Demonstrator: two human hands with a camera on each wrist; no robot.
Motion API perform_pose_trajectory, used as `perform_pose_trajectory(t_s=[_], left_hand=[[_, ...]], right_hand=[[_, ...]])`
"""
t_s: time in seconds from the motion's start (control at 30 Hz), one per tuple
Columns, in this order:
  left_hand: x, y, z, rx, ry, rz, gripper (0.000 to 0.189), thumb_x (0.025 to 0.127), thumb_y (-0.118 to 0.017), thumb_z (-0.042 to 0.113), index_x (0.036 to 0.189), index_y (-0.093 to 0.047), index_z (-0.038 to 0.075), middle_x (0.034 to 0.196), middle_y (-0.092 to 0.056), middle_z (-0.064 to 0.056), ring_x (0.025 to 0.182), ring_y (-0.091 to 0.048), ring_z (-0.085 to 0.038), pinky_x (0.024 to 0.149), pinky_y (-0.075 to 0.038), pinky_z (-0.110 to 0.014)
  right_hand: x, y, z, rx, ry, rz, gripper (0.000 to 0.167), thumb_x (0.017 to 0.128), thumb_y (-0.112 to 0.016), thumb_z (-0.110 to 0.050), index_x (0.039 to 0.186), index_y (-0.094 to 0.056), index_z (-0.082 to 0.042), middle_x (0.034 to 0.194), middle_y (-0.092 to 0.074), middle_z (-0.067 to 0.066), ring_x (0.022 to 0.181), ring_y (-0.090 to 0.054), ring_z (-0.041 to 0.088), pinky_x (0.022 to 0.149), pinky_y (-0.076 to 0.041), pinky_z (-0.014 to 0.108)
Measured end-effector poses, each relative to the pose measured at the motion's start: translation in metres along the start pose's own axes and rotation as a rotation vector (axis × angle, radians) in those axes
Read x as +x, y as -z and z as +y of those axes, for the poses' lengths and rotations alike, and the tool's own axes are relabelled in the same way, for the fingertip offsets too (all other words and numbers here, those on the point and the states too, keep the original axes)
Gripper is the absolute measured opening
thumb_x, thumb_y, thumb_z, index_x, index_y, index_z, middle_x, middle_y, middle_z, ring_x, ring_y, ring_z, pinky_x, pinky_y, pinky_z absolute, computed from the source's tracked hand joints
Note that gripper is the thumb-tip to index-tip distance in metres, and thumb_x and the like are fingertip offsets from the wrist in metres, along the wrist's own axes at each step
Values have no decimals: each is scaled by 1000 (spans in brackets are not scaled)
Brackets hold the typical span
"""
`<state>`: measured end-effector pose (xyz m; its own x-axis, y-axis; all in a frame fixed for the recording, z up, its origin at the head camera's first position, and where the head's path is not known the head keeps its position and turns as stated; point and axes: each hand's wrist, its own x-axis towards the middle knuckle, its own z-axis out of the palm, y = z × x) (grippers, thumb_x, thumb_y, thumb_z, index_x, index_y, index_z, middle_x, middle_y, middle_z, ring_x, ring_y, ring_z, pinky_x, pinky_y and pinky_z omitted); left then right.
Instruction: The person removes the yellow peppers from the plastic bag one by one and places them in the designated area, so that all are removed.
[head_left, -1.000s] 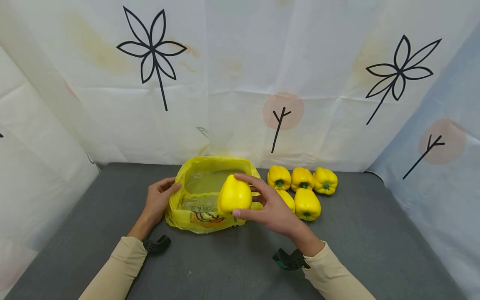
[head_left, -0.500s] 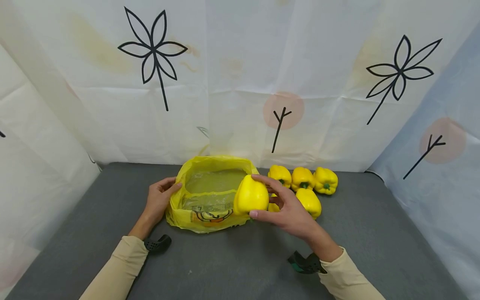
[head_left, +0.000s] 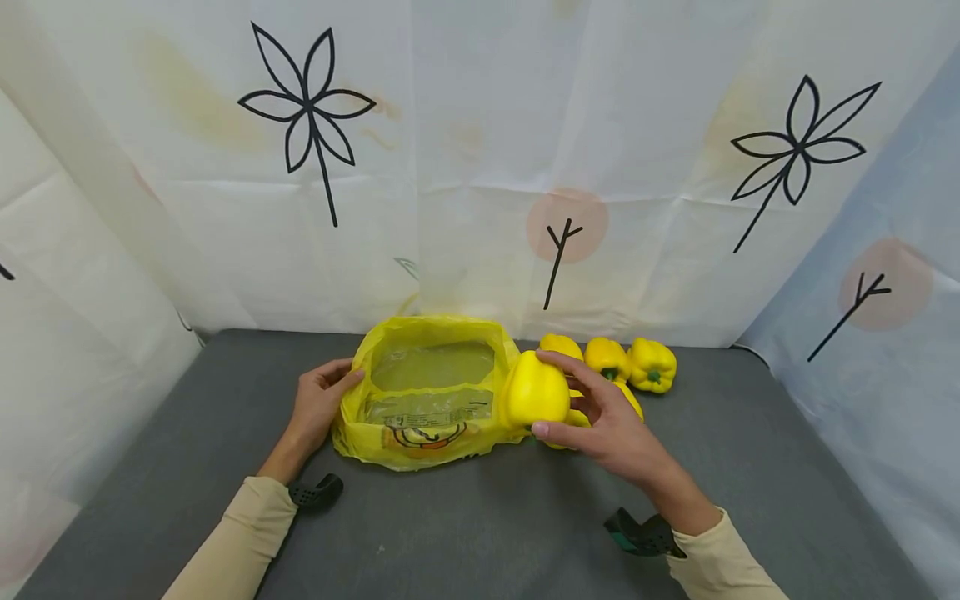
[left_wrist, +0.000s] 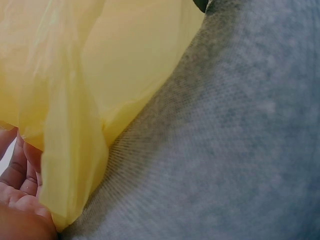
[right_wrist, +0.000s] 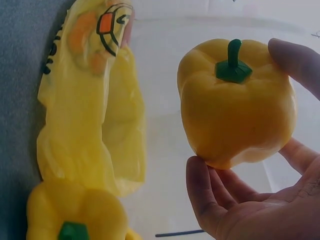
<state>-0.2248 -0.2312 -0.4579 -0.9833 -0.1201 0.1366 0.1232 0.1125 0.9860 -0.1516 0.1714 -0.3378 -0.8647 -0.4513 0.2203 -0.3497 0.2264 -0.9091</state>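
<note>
A yellow bell pepper [head_left: 538, 392] is held up in my right hand [head_left: 618, 429], the thumb on its near side and the fingers around the far side. In the right wrist view its green stem shows on the pepper [right_wrist: 235, 105]. Just left of it a yellow plastic bag [head_left: 435, 437] stands with its mouth wide. My left hand [head_left: 318, 404] pinches the bag's left rim between thumb and fingers. In the left wrist view the bag [left_wrist: 75, 125] covers part of that hand [left_wrist: 22, 195].
Behind and beside my right hand lie several more yellow bell peppers [head_left: 652, 365], some partly hidden by it. They rest on the dark grey table [head_left: 465, 533]. A white printed cloth [head_left: 465, 167] hangs behind the table's far edge.
My right hand has moved right with the pepper, from over the bag's front right part to beside its right edge. The left hand has stayed on the rim.
</note>
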Motion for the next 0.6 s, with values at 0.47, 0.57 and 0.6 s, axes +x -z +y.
perform_pose_trajectory(t_s=[0.47,0.57,0.6], left_hand=[[-1,0,1,-9,-1,-1,40,100,-67,19,130,-63,-9,102,-69,6,90,-65,-8,75,-56,-21],[-1,0,1,-12,2,-3,40,100,-67,19,130,-63,-9,102,-69,7,90,-65,-8,75,-56,-21],[-1,0,1,-11,3,-3,41,100,-67,19,130,-63,-9,102,-69,7,90,-65,-8,75,-56,-21]], right_hand=[[-11,20,7,-11,-43,55,72,93,-76,-9,155,-41,-19,150,-39,11,121,-51,35,96,-53,33],[-13,25,8,-17,-42,68,72,93,-74,-8,156,-40,-18,150,-39,11,122,-51,33,97,-51,30],[-14,27,8,-19,-45,72,72,94,-74,-8,156,-40,-18,150,-39,11,122,-51,33,97,-51,29]])
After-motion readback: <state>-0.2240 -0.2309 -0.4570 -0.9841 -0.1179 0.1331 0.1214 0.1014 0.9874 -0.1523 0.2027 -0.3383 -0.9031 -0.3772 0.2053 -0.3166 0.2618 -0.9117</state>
